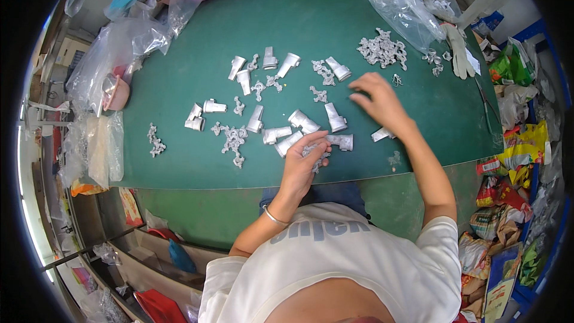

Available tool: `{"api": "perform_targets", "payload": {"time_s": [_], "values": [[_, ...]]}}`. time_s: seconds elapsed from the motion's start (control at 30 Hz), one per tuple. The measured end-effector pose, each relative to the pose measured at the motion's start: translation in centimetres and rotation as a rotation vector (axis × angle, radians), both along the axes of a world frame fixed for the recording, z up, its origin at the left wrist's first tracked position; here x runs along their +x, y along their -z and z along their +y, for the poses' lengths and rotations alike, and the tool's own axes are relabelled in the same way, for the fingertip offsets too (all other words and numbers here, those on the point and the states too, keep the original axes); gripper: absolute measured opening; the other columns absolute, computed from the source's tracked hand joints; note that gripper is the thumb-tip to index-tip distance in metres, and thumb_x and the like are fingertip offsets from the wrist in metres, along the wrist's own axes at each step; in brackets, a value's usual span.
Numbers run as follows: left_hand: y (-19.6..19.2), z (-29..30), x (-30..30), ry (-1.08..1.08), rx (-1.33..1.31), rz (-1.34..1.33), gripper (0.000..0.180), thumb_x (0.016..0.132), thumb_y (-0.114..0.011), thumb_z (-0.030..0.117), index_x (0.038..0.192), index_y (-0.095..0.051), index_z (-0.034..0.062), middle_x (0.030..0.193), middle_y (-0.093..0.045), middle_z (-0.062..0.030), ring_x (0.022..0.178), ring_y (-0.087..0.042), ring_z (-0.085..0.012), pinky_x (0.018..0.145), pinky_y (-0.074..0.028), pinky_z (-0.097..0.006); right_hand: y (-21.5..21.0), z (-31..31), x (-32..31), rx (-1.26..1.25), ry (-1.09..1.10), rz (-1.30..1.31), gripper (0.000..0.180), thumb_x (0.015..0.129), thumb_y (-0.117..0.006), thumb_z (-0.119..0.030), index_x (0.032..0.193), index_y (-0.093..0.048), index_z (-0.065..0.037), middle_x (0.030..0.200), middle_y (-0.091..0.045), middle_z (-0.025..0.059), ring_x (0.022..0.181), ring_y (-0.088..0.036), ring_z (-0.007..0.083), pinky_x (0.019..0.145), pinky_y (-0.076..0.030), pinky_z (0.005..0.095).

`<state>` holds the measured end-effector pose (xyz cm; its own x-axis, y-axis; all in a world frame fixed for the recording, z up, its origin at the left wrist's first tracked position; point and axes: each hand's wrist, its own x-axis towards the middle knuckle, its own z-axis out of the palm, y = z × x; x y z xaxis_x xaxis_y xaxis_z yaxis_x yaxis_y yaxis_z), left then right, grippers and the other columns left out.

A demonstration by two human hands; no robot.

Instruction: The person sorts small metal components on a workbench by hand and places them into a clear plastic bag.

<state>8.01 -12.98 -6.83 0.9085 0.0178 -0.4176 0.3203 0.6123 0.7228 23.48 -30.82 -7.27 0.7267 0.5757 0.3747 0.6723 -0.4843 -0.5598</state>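
Two hands at work over the green table point(179, 161). My left hand point(305, 161) is curled shut around a small silver cast metal piece point(315, 151), held just above the near edge of the table, wrist bent back, forearm coming up from my lap. My right hand point(376, 98) reaches out flat, fingers loosely spread and empty, hovering over the scattered cast metal parts point(287, 122), close to one tubular part point(335, 118). I judge this a sorting or trimming step, one piece in hand. The next pick calls for a pinch on a single part. Loose sprue scraps point(382, 48) lie well beyond, near the clear plastic bag point(400, 0).
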Motion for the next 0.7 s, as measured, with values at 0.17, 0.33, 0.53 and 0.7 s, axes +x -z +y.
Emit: {"api": "perform_targets", "payload": {"time_s": [0.17,0.33,0.53,0.7], "values": [[-0.4,0.2,-0.3,-0.006,0.052,-0.009,0.024,0.084,-0.055,0.003,0.108,-0.056,-0.0011,0.088,-0.058,-0.0061,0.08,-0.054,-0.0115,0.058,-0.043,-0.023,1.1,-1.0,-1.3,-0.2,0.431,-0.129,0.024,0.071,-0.067,-0.014,0.089,-0.057,-0.003,0.087,-0.053,0.0105,0.086,-0.049,0.0291,0.072,-0.039,0.0393],[-0.5,-0.4,0.2,-0.008,-0.005,0.034,0.021,0.087,-0.051,0.004,0.106,-0.056,-0.0009,0.087,-0.057,-0.0062,0.08,-0.052,-0.0117,0.059,-0.043,-0.023,3.4,-5.9,1.7,-0.224,0.587,-0.259,0.03,0.071,-0.068,-0.017,0.095,-0.059,-0.001,0.095,-0.055,0.012,0.089,-0.05,0.0293,0.074,-0.039,0.0383],[-0.8,-0.4,0.5,0.028,-0.009,0.008,0.02,0.087,-0.052,0.004,0.105,-0.056,-0.0008,0.088,-0.057,-0.0057,0.08,-0.053,-0.0112,0.059,-0.043,-0.023,2.3,-8.9,1.7,-0.179,0.625,-0.202,0.027,0.072,-0.068,-0.016,0.093,-0.06,-0.001,0.087,-0.059,0.0113,0.082,-0.053,0.0283,0.074,-0.04,0.0371],[-0.3,0.2,0.4,0.0,-0.002,0.009,0.019,0.087,-0.051,0.004,0.105,-0.056,-0.001,0.088,-0.057,-0.0055,0.08,-0.053,-0.0109,0.058,-0.043,-0.023,2.2,-16.6,1.9,-0.286,0.852,-0.274,0.028,0.071,-0.069,-0.017,0.094,-0.061,-0.002,0.091,-0.059,0.011,0.085,-0.052,0.0292,0.075,-0.04,0.0383]]}}
